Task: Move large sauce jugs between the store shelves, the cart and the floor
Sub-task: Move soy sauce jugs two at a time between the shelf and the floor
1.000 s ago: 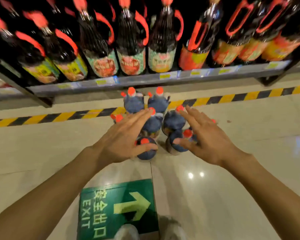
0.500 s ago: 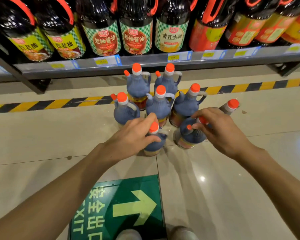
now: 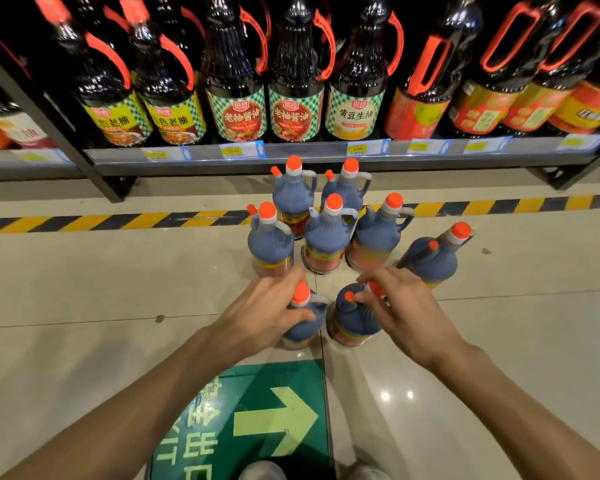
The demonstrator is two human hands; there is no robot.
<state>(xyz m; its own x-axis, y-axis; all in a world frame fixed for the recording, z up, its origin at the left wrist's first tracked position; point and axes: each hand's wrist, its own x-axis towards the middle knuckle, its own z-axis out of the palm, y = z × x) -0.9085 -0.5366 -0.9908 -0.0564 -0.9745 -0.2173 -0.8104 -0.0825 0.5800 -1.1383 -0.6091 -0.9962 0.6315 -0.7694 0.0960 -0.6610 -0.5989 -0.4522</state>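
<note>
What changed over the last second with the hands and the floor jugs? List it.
Both hands came down from hovering open above the cluster. The left hand now grips the near left jug by its neck; the right hand grips the near right jug at its top. Both jugs are still on the floor. The six jugs behind and the shelf bottles stayed put.

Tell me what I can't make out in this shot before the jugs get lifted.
Head view only:
- Left hand covers the handle side of the near-left jug; grip unclear.
- Right hand hides the near-right jug's cap and handle.
- Shelf price tags: mostly too small or blurred.
- Shelf bottles: tops cut off by the top edge.
- No cart in frame.
</note>
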